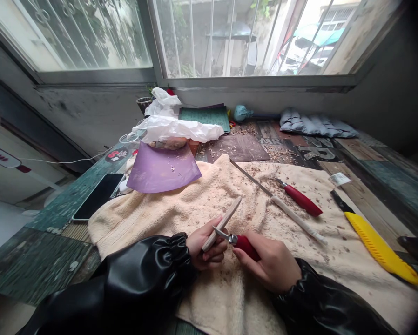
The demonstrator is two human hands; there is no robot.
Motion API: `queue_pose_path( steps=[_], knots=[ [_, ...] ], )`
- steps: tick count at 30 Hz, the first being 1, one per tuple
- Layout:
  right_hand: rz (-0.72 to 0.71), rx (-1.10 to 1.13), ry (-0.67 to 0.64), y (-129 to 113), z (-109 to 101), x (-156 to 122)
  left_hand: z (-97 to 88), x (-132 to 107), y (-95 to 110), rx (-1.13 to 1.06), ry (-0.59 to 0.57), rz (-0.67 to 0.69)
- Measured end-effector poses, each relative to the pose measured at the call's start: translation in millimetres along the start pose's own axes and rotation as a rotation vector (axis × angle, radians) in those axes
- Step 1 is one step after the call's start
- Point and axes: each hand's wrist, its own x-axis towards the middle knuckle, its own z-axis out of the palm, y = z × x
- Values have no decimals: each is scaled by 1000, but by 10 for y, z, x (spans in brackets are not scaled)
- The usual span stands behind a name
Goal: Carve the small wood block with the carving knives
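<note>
My left hand is closed around the lower end of a pale wooden stick, which points up and away over a beige towel. My right hand grips the red handle of a small carving knife. Its short blade lies against the stick just above my left fingers. Both arms wear shiny black sleeves. Wood shavings are scattered over the towel around my hands.
On the towel to the right lie a second red-handled knife, a long thin file with a white handle and a yellow-handled tool. A purple sheet, a phone, white plastic bags and a green cutting mat sit behind.
</note>
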Motion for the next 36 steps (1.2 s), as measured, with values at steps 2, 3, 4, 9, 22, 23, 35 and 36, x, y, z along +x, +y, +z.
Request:
queue_pose_path(
  steps=[2,3,4,9,22,23,35,36],
  knots=[
    [1,-4,5,-19,6,-7,0,6,-7,-4,-10,16],
    [-15,-5,5,-25,9,-9,-1,9,-10,-9,-16,21],
    [-40,-8,0,-30,12,-10,-1,13,-13,-15,-22,23],
    [-83,-18,-16,-32,26,-11,-6,30,-23,-23,-25,18],
    [-35,-42,4,-35,55,-2,-3,25,-28,-16,-19,11],
    [-37,-43,6,-34,55,0,-2,24,-28,-14,-17,9],
    [84,-52,105,13,31,26,33,-6,-14,16,-14,-19],
    [87,-59,122,15,28,28,36,-7,-15,17,-16,-15]
  ],
)
